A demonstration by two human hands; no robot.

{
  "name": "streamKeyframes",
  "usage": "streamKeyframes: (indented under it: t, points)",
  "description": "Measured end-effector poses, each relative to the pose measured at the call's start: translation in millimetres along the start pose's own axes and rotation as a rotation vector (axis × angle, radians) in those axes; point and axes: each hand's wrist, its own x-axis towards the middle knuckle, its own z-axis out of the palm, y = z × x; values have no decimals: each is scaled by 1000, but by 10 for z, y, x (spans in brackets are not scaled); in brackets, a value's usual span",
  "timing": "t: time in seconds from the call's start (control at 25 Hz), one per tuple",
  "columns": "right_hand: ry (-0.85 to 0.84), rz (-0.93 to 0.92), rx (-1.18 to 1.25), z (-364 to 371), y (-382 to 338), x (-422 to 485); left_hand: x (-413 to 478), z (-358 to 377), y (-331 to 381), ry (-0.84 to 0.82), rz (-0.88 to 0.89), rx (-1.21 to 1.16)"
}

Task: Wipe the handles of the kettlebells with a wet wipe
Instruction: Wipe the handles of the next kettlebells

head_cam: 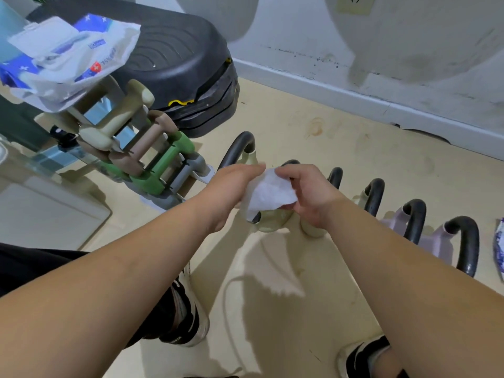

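A row of kettlebells with black handles stands on the beige floor, from a pale yellow one (241, 148) at the left to lilac ones (463, 241) at the right. A white wet wipe (268, 193) is held between both hands, above the pale kettlebell (272, 221) in the middle of the row. My left hand (231, 192) holds the wipe's left side. My right hand (308, 192) pinches its upper right edge. The handle under the wipe is mostly hidden.
A rack of dumbbells (141, 151) in beige, brown, green and grey stands at the left, with a pack of wet wipes (68, 53) on top. A black step platform (185, 69) sits behind. The wall's baseboard (354, 99) runs along the back. My shoes (188, 320) are below.
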Motion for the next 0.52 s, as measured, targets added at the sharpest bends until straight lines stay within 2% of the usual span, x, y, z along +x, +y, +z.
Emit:
streamKeyframes:
  t: [0.08,0.16,0.28,0.4,0.52]
  points:
    - [-23,-40,-35,-5,-47,-1,24,7,-3,-65,-56,-36]
    - [-29,-77,-78,-4,-81,3,66,-8,-28,-37,0,-13]
    - [-12,-56,-152,-49,-36,20,88,-33,31,12,44,-122]
    - [223,-2,-255,-146,61,69,135,-62,54,164,104,-85]
    - [589,13,-325,-190,93,101,169,-27,-36,274,262,192]
